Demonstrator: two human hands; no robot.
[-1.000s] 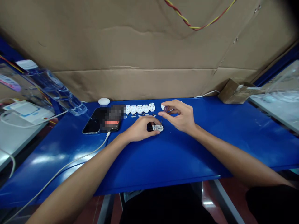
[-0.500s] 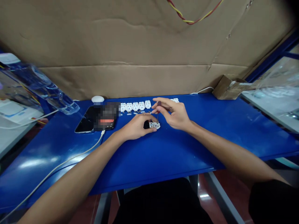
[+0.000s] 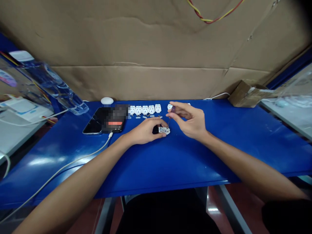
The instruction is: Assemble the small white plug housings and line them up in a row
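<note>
Head view: the fingers of the left hand [image 3: 146,131] are clamping the part [image 3: 164,130] low over the table [image 3: 151,169]. The fingers of the right hand [image 3: 192,121] are pinching together on the handle of the driver [image 3: 173,110], whose shaft is slanting down to the part's right end; the view is not showing clearly whether the tip is touching. The driver is now leaning to the right, no longer standing nearly upright as in the frame half a second earlier, and the right hand is sitting farther right of the part. The left hand is keeping its hold, so work on this same part seems to be continuing. Beyond, the white pieces [image 3: 145,110] are staying in their row, with small strips [image 3: 138,117] lying just in front.
</note>
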